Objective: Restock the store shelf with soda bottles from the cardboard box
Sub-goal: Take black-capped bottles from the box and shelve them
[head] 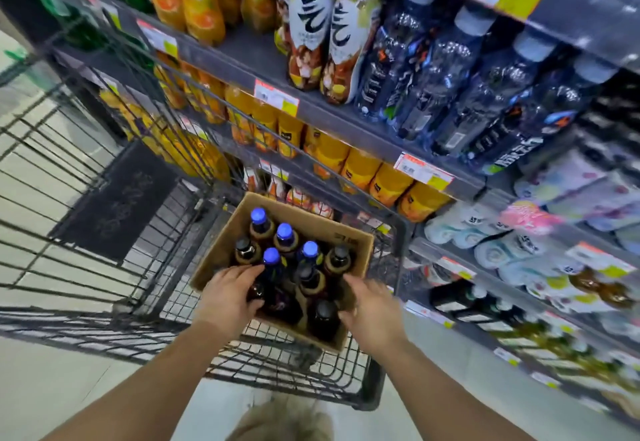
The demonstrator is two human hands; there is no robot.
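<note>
Restocking looks barely begun: the cardboard box (349,248), in the cart (104,198) at six o'clock, is nearly full of soda bottles (285,238), left hand (227,297) gripping one, right hand (372,316) clasping the box's edge.

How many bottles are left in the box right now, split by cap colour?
In the cardboard box:
Blue-capped bottles: 4
Black-capped bottles: 4 visible
Total: 8 showing. The left hand may be covering another near the box's near-left corner, so I cannot rule out one more.
</note>
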